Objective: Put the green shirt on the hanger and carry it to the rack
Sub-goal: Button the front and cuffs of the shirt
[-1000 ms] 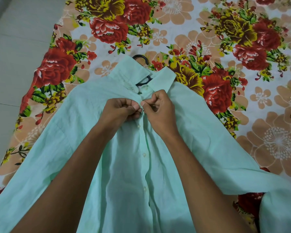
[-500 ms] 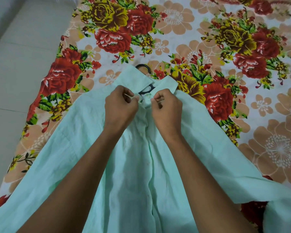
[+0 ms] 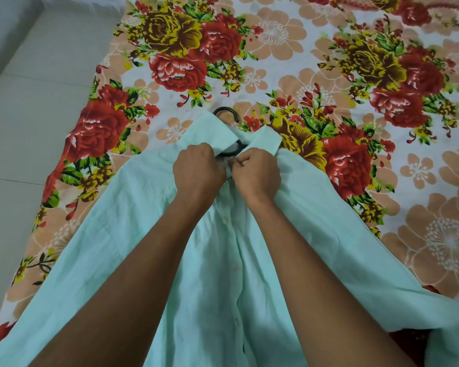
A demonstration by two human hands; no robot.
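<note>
- Now I am watching both hands working at the neck of the green shirt, which is lying front-up on the floral bedsheet, sleeves spreading out to the left and right.
- Left hand is curling its fingers round the left placket edge; right hand is pinching the right edge, the two nearly touching.
- Both hands are sitting farther up than a second ago, having moved from a mid-chest button to just below the collar.
- Black hanger is lying inside the shirt, its hook poking out past the far side of the collar.
- I am judging that the top button is being fastened; the hanging step looks nearly done, and the carry to the rack is not yet begun.
</note>
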